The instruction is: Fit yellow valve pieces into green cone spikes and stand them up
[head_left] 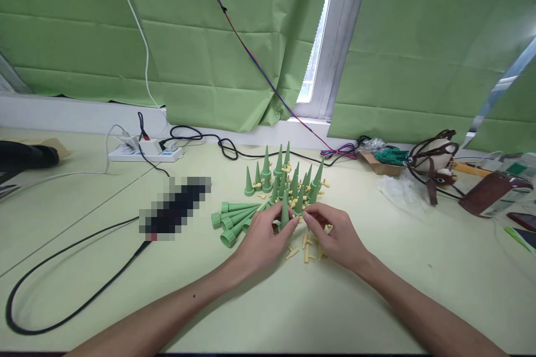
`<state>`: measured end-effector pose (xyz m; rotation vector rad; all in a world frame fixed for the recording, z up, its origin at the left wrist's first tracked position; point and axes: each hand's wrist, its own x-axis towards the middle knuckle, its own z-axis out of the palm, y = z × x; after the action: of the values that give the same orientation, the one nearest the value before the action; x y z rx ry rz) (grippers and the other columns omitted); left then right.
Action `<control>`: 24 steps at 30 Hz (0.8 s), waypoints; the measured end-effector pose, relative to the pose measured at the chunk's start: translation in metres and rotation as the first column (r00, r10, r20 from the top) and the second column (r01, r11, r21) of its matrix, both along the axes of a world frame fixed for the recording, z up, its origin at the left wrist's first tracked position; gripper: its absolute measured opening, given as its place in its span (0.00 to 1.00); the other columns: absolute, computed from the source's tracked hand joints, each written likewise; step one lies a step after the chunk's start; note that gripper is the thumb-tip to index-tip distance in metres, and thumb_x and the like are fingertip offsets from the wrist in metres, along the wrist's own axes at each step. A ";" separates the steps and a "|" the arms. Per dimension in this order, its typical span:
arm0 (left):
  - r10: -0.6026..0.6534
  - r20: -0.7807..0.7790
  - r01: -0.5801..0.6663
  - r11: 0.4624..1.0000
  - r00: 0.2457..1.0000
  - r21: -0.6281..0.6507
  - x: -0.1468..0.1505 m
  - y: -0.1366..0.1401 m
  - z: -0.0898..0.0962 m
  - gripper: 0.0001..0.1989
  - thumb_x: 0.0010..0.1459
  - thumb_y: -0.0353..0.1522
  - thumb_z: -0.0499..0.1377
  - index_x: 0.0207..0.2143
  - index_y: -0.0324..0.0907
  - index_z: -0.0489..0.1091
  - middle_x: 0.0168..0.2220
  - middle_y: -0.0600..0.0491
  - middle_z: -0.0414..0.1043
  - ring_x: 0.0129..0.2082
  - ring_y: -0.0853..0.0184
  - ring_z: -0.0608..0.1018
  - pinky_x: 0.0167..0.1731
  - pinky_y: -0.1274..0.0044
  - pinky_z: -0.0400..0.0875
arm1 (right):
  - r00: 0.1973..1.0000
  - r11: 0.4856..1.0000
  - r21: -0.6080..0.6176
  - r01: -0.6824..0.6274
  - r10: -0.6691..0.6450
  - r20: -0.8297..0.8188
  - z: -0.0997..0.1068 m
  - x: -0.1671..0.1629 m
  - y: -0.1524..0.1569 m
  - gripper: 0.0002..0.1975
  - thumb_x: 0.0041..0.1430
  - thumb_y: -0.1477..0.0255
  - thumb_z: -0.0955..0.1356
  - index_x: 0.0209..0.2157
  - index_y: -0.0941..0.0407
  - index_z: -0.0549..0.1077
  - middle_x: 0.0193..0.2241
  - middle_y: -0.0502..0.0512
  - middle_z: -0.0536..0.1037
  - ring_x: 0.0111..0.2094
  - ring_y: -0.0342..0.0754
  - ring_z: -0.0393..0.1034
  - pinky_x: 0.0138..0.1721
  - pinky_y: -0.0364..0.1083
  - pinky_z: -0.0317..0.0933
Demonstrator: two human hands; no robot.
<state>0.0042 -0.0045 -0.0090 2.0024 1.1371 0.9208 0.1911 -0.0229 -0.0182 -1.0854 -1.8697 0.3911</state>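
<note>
My left hand (268, 231) is closed around a green plant watering spike (285, 209), its pointed tip up. Facing it, my right hand (335, 234) pinches at a small yellow plastic valve (300, 218) beside the spike, mostly hidden by the fingertips. Behind both hands stand several upright green spikes (266, 164), many with yellow valves at their sides. More green spikes (234, 218) lie in a fanned pile left of my left hand. Loose yellow valves (292, 254) are scattered on the table between and under my hands.
A power strip (146, 152) with plugs and black cables lies along the back of the table (201, 312). A pixelated dark object (176, 209) with a cable sits at left. At right are a small cardboard box (383, 166), clear plastic wrap (397, 192) and a dark red case (494, 194).
</note>
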 end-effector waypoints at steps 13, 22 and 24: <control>-0.006 0.072 0.010 0.999 0.997 -0.052 -0.001 0.001 -0.001 0.13 0.64 0.41 0.56 0.35 0.42 0.70 0.28 0.55 0.69 0.27 0.68 0.71 0.25 0.78 0.63 | 1.000 1.000 0.006 -0.011 0.011 -0.011 0.001 -0.001 -0.001 0.09 0.68 0.69 0.63 0.35 0.57 0.72 0.26 0.52 0.74 0.24 0.44 0.64 0.25 0.43 0.60; 0.011 0.109 -0.005 0.998 0.994 -0.056 0.000 -0.001 0.003 0.14 0.63 0.43 0.56 0.35 0.42 0.72 0.27 0.55 0.69 0.26 0.67 0.71 0.25 0.77 0.65 | 1.000 1.000 0.021 0.002 -0.002 -0.016 0.002 -0.001 -0.002 0.10 0.68 0.68 0.63 0.35 0.56 0.72 0.27 0.53 0.75 0.24 0.44 0.65 0.25 0.43 0.61; 0.014 0.114 -0.008 0.998 0.993 -0.054 0.000 -0.001 0.003 0.14 0.63 0.43 0.57 0.35 0.41 0.72 0.28 0.54 0.71 0.26 0.68 0.70 0.25 0.78 0.65 | 1.000 1.000 0.024 0.008 -0.007 -0.022 0.001 -0.001 -0.001 0.10 0.68 0.68 0.63 0.35 0.56 0.72 0.27 0.53 0.75 0.24 0.44 0.65 0.25 0.43 0.62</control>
<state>0.0042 -0.0056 -0.0060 1.8775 1.0988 0.9868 0.1902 -0.0243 -0.0171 -1.0679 -1.8457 0.3739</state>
